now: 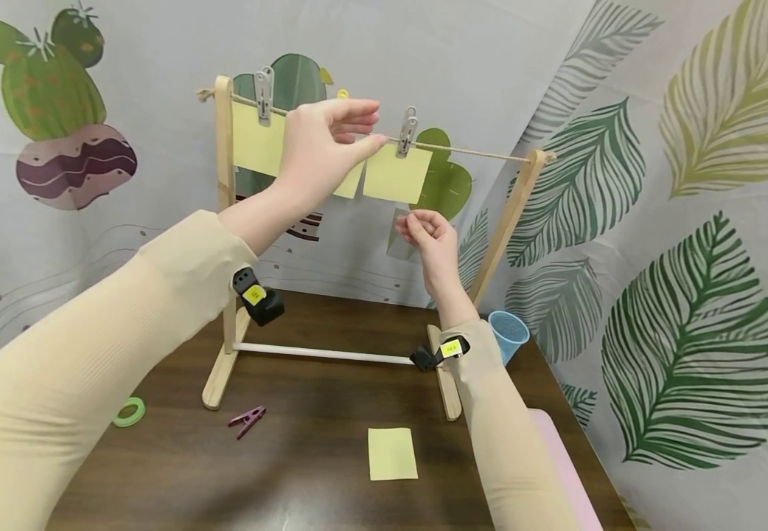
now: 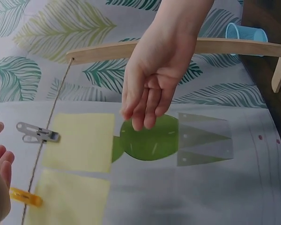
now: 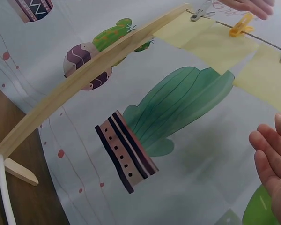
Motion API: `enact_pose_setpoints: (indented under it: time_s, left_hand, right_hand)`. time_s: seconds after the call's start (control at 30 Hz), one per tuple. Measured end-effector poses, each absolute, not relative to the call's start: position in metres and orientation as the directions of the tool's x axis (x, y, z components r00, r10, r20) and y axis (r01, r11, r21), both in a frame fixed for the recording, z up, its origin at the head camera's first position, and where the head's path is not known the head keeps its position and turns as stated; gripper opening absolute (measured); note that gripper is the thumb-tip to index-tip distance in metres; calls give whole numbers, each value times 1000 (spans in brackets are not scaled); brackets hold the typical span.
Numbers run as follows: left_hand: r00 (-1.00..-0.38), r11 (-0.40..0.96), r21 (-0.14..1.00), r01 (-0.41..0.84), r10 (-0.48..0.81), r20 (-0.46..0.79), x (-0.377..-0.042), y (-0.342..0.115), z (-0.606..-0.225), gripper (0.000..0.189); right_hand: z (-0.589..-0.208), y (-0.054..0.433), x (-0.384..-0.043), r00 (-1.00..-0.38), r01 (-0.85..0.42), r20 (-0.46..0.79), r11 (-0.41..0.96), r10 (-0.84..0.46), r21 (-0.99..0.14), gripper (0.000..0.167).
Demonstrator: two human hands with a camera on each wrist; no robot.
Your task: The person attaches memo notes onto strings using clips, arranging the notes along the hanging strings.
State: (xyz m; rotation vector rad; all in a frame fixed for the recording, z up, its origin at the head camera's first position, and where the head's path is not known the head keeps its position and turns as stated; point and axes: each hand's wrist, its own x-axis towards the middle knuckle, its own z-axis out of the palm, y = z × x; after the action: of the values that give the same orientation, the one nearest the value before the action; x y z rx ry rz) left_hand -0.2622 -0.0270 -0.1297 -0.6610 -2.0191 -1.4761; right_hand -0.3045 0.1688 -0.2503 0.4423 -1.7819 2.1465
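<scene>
A rope [image 1: 470, 152] runs between two wooden posts, and three yellow paper notes hang from it. One grey clip [image 1: 264, 96] holds the left note [image 1: 254, 140]; another grey clip [image 1: 407, 133] holds the right note [image 1: 397, 177]. The middle note [image 3: 225, 47] hangs from a yellow clip [image 3: 241, 24], mostly behind my left hand in the head view. My left hand [image 1: 324, 144] is raised in front of the rope, fingers stretched out, thumb close to the right grey clip. Just under the right note, my right hand [image 1: 433, 243] hovers with loosely bent fingers and nothing in them.
On the brown table lie a yellow note [image 1: 392, 453], a purple clothespin [image 1: 248, 420] and a green ring [image 1: 130, 413]. A blue cup [image 1: 508, 335] stands behind the right post [image 1: 510, 221], near a pink object [image 1: 563, 464]. A white rod [image 1: 324, 354] joins the stand's feet.
</scene>
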Motion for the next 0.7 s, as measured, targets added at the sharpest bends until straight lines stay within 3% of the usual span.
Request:
enact_pose_setpoints:
  time_s: [0.7]
  left_hand:
    - [-884,221,857,465,56,465,-249,-77,-225,41]
  right_hand:
    - [-333,174,-274,-935,-352,354,-175,18,-920,19]
